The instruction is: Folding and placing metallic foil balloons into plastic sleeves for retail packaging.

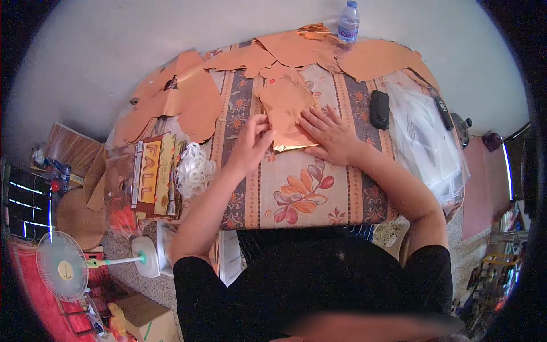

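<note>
A flat, shiny orange foil piece (285,105), looking like an uninflated foil balloon, lies on the table in front of me. Its near edge is folded straight and shines gold. My left hand (252,142) is at its left edge, fingers curled together against the foil; the thumb side is partly hidden. Palm down, my right hand (332,135) rests on the right part of the foil with fingers stretched out. More flat orange foil pieces (199,105) lie along the left and far side of the table, some overlapping.
Left of my left arm are a stack of printed packets (149,176) and a heap of white ribbon rings (195,171). A black case (379,109) and clear plastic bags (424,142) lie right. A water bottle (348,23) stands at the back; a fan (62,267) is lower left.
</note>
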A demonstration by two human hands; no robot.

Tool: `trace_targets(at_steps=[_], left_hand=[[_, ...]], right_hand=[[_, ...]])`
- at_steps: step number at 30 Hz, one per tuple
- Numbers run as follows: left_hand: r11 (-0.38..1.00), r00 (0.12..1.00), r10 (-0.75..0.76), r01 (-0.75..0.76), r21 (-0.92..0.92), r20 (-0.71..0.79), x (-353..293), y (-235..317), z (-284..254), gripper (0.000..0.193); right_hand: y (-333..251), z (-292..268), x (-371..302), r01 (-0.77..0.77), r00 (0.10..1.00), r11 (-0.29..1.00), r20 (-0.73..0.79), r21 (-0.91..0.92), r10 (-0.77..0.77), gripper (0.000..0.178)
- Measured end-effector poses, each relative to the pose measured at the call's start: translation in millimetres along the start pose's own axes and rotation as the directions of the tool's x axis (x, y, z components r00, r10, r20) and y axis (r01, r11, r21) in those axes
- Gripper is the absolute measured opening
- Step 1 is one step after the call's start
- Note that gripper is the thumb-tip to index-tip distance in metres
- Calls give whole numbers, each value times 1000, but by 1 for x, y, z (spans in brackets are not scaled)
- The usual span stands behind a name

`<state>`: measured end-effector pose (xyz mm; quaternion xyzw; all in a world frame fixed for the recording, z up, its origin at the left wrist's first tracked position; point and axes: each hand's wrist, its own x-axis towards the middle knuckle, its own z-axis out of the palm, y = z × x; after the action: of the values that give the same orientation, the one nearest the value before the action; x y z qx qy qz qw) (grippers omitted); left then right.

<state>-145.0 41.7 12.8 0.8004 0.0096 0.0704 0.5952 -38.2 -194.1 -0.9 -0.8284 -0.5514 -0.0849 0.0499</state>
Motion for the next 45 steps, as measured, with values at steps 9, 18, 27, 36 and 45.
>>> trace_targets(at_steps=[9,18,27,36,45], left_hand=[[837,962,272,-248,488,21,-9,-5,7,70],[773,946,323,-272,573,13,-13,-11,10,73],[757,955,295,-257,601,37,-13,-8,9,76],[815,972,234,-197,545,2,-13,-4,10,78],[930,974,173,-113,350,-147,3,-15,12,74]], right_hand=[[3,-3,1,14,1000,1000,8,23,-14,78],[34,-12,3,-179,966,558,38,810,255,60],[17,-16,-11,-90,992,965,-59,247,108,58],[1,-3,2,-17,999,999,32,52,15,68],[-3,-7,5,-27,997,999,80,37,24,68]])
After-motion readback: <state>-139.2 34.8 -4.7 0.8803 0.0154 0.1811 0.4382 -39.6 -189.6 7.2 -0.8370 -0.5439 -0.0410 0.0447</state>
